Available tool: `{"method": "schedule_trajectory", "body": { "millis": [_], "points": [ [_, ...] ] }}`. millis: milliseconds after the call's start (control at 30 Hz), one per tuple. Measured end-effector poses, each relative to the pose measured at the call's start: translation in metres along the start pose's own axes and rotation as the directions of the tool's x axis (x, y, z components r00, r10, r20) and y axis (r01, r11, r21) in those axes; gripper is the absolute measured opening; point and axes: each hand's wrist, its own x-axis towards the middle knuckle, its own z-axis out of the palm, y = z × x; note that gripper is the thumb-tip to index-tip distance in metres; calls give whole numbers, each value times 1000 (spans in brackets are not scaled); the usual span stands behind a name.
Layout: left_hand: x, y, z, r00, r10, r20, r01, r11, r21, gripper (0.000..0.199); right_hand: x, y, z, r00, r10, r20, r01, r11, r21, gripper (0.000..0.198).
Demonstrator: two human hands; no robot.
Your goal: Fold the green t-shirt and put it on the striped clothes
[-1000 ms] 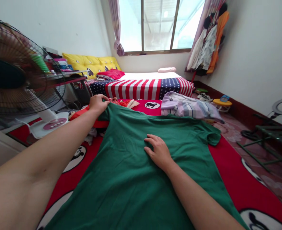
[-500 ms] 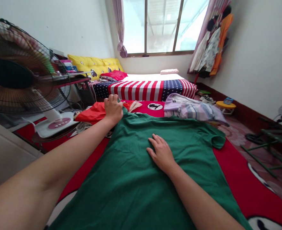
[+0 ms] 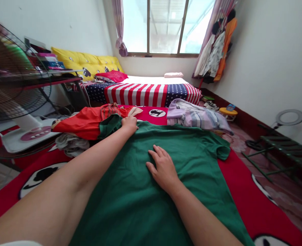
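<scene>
A green T-shirt (image 3: 140, 191) lies spread across a red patterned cover (image 3: 233, 171). My left hand (image 3: 129, 124) is closed on the shirt's upper left part, near the shoulder, its fingertips partly hidden. The left sleeve (image 3: 111, 125) sticks out beyond that hand, over an orange-red garment (image 3: 81, 119). My right hand (image 3: 163, 167) rests flat on the middle of the shirt, fingers apart. At the far right lies the other sleeve (image 3: 223, 150), spread out.
Folded lilac and striped clothes (image 3: 197, 116) sit beyond the shirt. Grey cloth (image 3: 72, 144) is bunched at left, near a fan (image 3: 15, 78). A bed with a flag-pattern cover (image 3: 135, 94) stands under the window. At right are a green rack-like stool (image 3: 286, 150) and a yellow stool (image 3: 228, 112).
My left hand has moved right and slightly nearer with the shirt's shoulder, and the left sleeve now shows beside it. The right hand stays flat on the shirt. The view has turned slightly right.
</scene>
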Motion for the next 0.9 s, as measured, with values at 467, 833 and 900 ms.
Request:
{"method": "schedule_trajectory", "body": {
  "millis": [467,833,900],
  "points": [
    [0,-12,22,968,31,-248,-78,980,-182,30,-1,-3,-2,1000,25,14,-25,1000,11,45],
    [-6,38,34,941,317,122,-287,934,-212,44,0,-2,0,1000,16,15,-15,1000,-1,45],
    [0,40,41,935,304,185,-267,942,-202,54,0,-2,0,1000,13,14,-13,1000,-5,45]
  ]
}}
